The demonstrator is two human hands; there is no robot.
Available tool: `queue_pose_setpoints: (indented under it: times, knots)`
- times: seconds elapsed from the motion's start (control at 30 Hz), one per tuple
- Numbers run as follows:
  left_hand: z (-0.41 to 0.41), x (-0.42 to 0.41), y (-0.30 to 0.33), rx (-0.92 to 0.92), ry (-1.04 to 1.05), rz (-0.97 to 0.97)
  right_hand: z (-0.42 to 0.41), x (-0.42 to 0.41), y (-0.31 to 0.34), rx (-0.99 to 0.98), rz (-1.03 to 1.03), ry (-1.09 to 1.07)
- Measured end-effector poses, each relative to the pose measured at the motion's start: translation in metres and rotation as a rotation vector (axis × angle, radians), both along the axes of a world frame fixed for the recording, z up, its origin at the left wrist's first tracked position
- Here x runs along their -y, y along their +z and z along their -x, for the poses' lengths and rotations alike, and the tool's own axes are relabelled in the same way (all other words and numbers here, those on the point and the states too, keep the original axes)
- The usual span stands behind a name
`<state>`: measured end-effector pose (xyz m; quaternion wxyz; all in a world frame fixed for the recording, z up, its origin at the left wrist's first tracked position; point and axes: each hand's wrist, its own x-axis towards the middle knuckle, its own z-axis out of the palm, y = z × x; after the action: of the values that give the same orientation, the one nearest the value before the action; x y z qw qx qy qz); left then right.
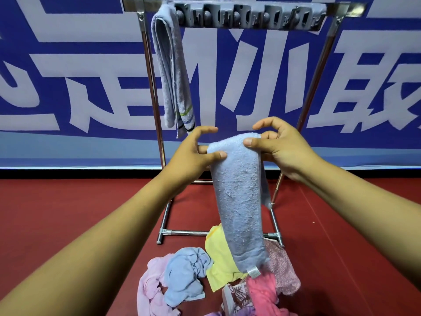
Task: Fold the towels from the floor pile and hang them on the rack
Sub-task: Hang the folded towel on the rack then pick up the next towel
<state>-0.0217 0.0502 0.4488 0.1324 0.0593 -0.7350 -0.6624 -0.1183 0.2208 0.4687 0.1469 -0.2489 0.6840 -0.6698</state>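
Observation:
A light blue towel [241, 201], folded into a long narrow strip, hangs down in front of me. My left hand [193, 153] pinches its top left corner between thumb and fingers. My right hand [275, 144] pinches the top right corner. The metal rack [155, 92] stands just behind, its top bar at the upper edge of the view. One folded grey-blue towel [173, 71] with striped ends hangs over the bar's left part. On the red floor below lies the pile [218, 281] of crumpled towels in pink, blue, yellow and patterned cloth.
A grey hook strip [250, 17] runs along the rack's top bar to the right of the hung towel. A blue banner with large white characters [68, 87] covers the wall behind. The rack's base bar [186, 232] lies on the floor just beyond the pile.

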Motion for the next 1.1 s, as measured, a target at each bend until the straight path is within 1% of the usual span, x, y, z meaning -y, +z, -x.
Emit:
queue_pose_setpoints:
  times: [0.13,0.27,0.4,0.73,0.93,1.0,1.1]
  knots:
    - [0.000,-0.003,0.002,-0.037,0.060,-0.113,-0.002,-0.002,0.005,-0.002,0.032,-0.006]
    - [-0.001,-0.007,0.002,-0.074,0.041,-0.202,-0.003,-0.002,0.004,-0.007,0.037,-0.032]
    - [-0.001,-0.005,0.002,-0.057,0.014,-0.186,-0.002,-0.002,0.003,-0.012,0.019,-0.053]
    - [0.000,-0.003,0.003,-0.039,0.032,-0.131,0.001,-0.003,0.002,-0.013,0.022,-0.058]
    - [0.002,-0.008,0.001,-0.023,0.046,-0.058,0.001,-0.005,-0.002,-0.061,-0.049,-0.100]
    - [0.003,-0.011,0.001,-0.037,0.064,-0.059,0.001,-0.007,-0.002,-0.034,-0.042,-0.108]
    - [0.007,-0.017,0.004,-0.068,0.027,-0.112,-0.002,-0.012,-0.001,0.094,0.022,-0.077]
